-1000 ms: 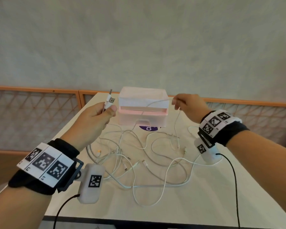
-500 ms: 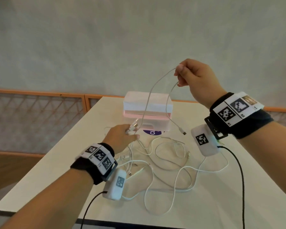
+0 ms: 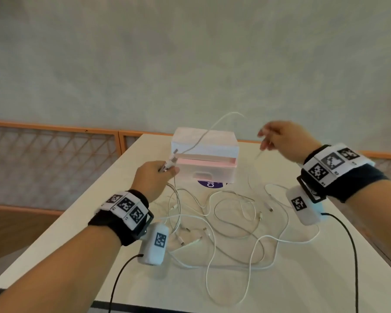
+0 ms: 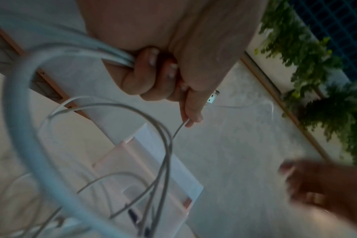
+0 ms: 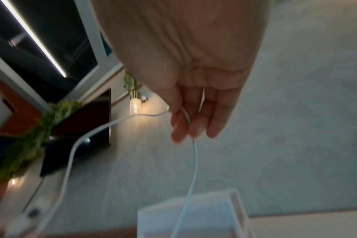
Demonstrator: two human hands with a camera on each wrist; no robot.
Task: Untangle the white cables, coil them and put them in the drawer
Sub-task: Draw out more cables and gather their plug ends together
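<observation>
On the desk (image 3: 314,290), toward its near edge, lie the tangled white cables (image 3: 224,222). Above them the left hand (image 3: 152,177) grips one cable's USB plug (image 3: 171,161), before the drawer (image 3: 204,170) by the far edge. The right hand (image 3: 284,137) pinches that cable in loosely curled fingertips (image 5: 196,127).

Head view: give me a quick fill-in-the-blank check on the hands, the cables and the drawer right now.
1. The left hand grips the ____ plug end of a white cable.
2. The right hand pinches the same cable, raised ____ the table.
3. The drawer of the box stands slightly ____.
4. The loose cables on the table lie ____.

Missing words: USB; above; open; tangled
</observation>
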